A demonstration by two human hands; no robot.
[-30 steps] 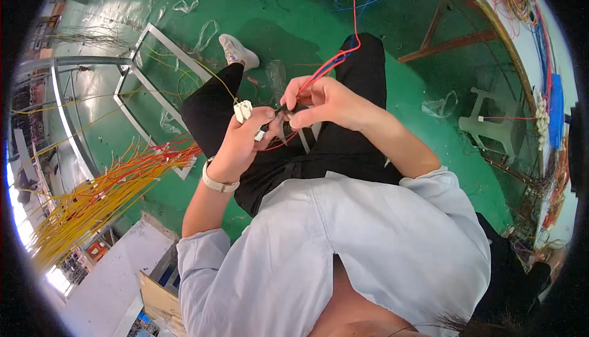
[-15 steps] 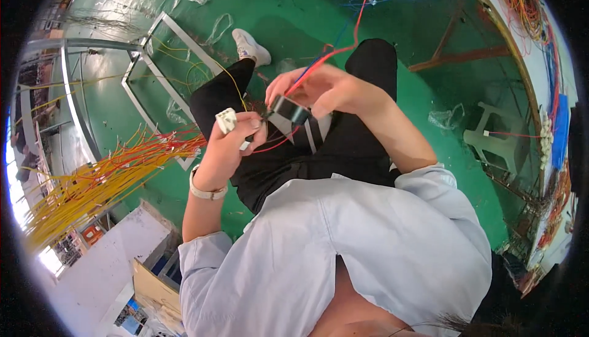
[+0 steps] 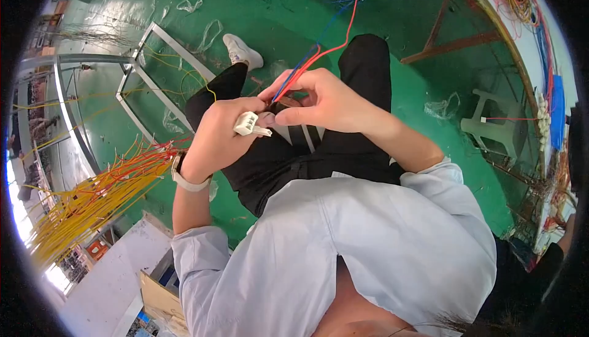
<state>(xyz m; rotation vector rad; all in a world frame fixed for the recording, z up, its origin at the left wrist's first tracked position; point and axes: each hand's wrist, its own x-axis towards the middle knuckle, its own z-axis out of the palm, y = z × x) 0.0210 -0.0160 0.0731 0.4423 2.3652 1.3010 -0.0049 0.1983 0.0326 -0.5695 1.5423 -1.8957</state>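
Note:
My left hand (image 3: 224, 127) is closed around a white plastic connector (image 3: 246, 123), which pokes out between thumb and fingers. Close beside it, my right hand (image 3: 328, 105) curls its fingers where a few red and blue wires (image 3: 302, 72) come in from above. The thumb of the right hand meets the left fingertips. Both hands are in front of my lap. The wires' lower ends are hidden between the fingers, and the black roll is out of sight there.
Yellow and red wires (image 3: 110, 193) fan out in a thick bundle at left, by a metal frame (image 3: 153, 91). A pale plastic stool (image 3: 498, 122) stands at right, near a board edge (image 3: 521, 61) hung with wires. Clear plastic scraps (image 3: 211, 35) lie on the green floor.
My hands have come together. The left hand has turned over toward the right with the connector. The black roll, visible before between the hands, is now covered by fingers.

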